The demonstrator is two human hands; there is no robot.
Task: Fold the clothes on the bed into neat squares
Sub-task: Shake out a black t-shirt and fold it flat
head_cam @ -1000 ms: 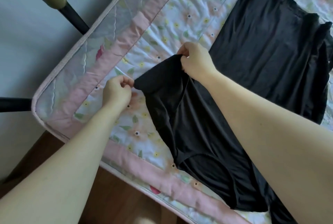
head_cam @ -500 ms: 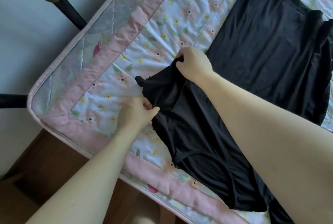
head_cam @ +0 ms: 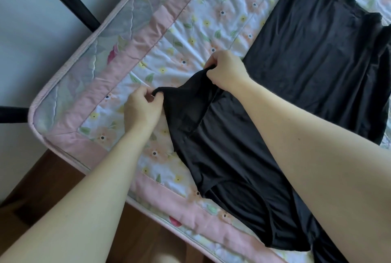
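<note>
My left hand [head_cam: 143, 106] pinches one corner of the black garment [head_cam: 228, 157] and my right hand [head_cam: 226, 72] grips the next, lifting that edge off the bed [head_cam: 169, 30]. It looks thin, limp and slippery; I'd hold corners.

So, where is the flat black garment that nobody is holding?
In the head view the flat black garment lies upper right on the flowered quilt, just beyond the right hand.
</note>
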